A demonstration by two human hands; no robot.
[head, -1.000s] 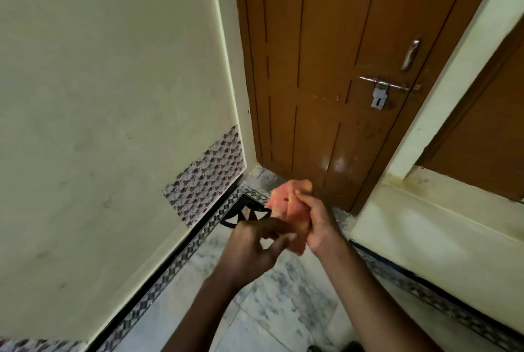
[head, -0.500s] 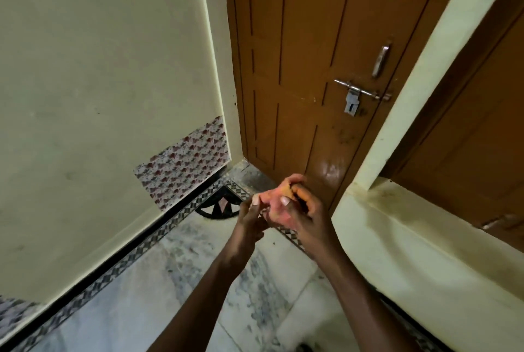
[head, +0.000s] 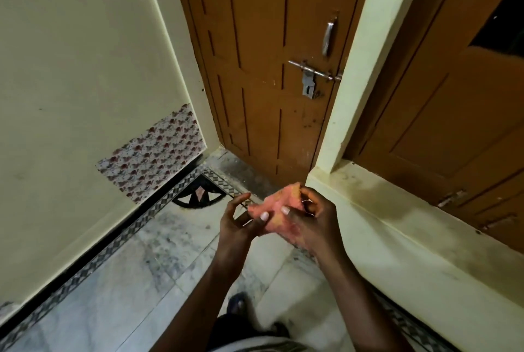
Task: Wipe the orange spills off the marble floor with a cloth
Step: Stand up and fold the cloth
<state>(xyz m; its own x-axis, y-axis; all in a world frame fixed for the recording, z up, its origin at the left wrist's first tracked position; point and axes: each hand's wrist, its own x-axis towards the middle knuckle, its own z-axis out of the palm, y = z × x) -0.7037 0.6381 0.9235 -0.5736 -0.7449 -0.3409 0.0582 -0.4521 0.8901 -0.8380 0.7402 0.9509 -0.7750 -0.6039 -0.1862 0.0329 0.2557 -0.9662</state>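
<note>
Cloth (head: 279, 211) orange-pink, bunched small, held in the air above the marble floor (head: 158, 252), in front of the brown door (head: 269, 68). Right hand (head: 312, 224) is clenched around the cloth's near side, fingers curled over the top. Left hand (head: 241, 221) pinches the cloth's left edge with thumb and fingertips, the other fingers spread loose. Both hands well above the floor, not touching it. Cloth looks soft, light and limp; it crumples to whatever shape the hands give it. Probably damp or stained, so may cling a little; cannot tell for certain. Nothing fragile about it. Best taken as a wad in the palm for pressure, or by two edges to open a fresh face before wiping. No orange spill shows on the floor patch in view. Room to move: floor opens toward the person from the door; patterned border strip (head: 119, 238) and cream wall (head: 71, 68) close the left of the door, a raised cream ledge (head: 411, 238) closes its right. Corner at the door's foot is tight. A foot (head: 238, 302) shows below the hands, standing in the free lane.
</note>
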